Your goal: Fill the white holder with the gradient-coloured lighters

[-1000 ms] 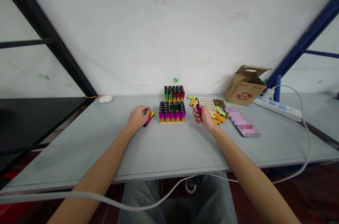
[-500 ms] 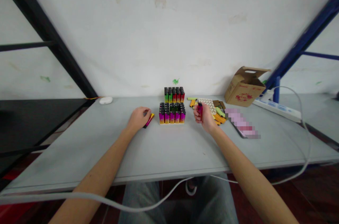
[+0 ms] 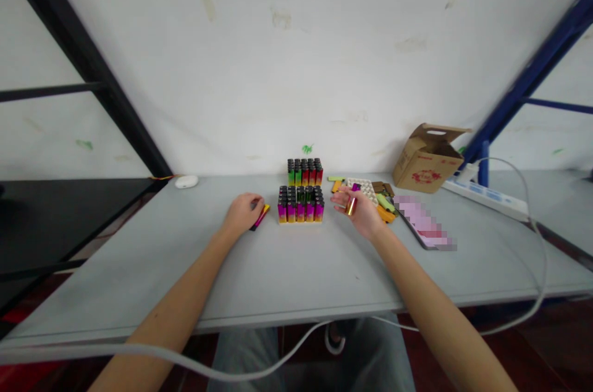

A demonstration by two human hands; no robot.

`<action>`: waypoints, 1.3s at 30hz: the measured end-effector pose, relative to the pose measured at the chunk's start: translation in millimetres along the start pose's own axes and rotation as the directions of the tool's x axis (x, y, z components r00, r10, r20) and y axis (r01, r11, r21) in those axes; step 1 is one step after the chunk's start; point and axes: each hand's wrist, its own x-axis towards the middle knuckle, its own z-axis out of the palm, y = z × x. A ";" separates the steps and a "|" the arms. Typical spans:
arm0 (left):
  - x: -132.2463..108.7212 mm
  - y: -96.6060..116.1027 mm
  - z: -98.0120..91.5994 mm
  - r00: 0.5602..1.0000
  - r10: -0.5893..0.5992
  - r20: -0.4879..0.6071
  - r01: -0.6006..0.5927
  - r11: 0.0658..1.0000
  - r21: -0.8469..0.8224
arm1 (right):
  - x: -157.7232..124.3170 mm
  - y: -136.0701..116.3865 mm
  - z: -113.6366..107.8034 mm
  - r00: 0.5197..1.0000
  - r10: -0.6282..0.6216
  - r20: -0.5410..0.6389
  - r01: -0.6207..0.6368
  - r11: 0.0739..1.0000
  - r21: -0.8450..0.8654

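**Hand Status and Work-Surface Layout**

The left hand (image 3: 243, 214) is resting on the tabletop (image 3: 324, 275) and is clenching a pink-and-yellow lighter (image 3: 260, 216), with the fingers curled over it and one end projecting to the hand's right. The right hand (image 3: 361, 214) is grasping a purple-and-gold lighter (image 3: 351, 202) between thumb and fingers. This lighter is tilting, gold end down, and the remaining fingers are spreading away from it.

Between the two hands, a block of upright lighters (image 3: 300, 207) is standing on a pale base, showing magenta-to-yellow bodies and dark tops. A second block of upright lighters (image 3: 304, 173), with green-to-red bodies, is standing directly beyond the first.

Just beyond the right hand's fingertips, a white perforated tray (image 3: 362, 190) is lying beside loose lighters (image 3: 384, 205) in orange and green. To the right of the right hand, a pixelated flat device (image 3: 421, 225) is lying on the tabletop. Farther right, a cardboard box (image 3: 428, 160) and a white power strip (image 3: 484, 197) are sitting. Well left of the left hand, a small white oval object (image 3: 186, 181) is sitting near the rear edge.
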 end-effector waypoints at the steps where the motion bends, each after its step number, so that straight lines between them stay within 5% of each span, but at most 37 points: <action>1: 0.0 0.6 -0.4 1.000 -0.002 0.002 0.002 1.000 -0.001 | 0.1 -0.9 -0.6 1.000 -0.014 0.008 0.013 1.000 0.016; 15: 0.0 3.4 -0.7 1.000 -0.007 0.013 0.007 1.000 0.021 | -4.8 -5.5 -3.5 0.984 0.096 0.147 -0.108 0.991 0.078; 24: 0.0 2.8 1.0 1.000 -0.010 0.021 0.009 1.000 0.021 | 12.4 4.7 -7.9 0.973 -0.224 -0.056 0.211 0.962 -0.173; 30: 1.0 3.3 1.3 1.000 -0.002 0.026 0.001 1.000 0.025 | -1.4 -1.4 1.3 0.946 -0.290 0.143 0.317 0.917 -0.242; 35: 1.4 3.6 2.3 1.000 0.005 0.015 -0.005 1.000 0.013 | -4.0 -2.9 28.2 0.925 -0.350 0.149 0.379 0.882 -0.281; 39: 1.2 3.6 2.7 1.000 0.007 0.017 -0.007 1.000 0.008 | 8.0 -0.8 46.9 0.855 -0.486 0.180 0.514 0.746 -0.424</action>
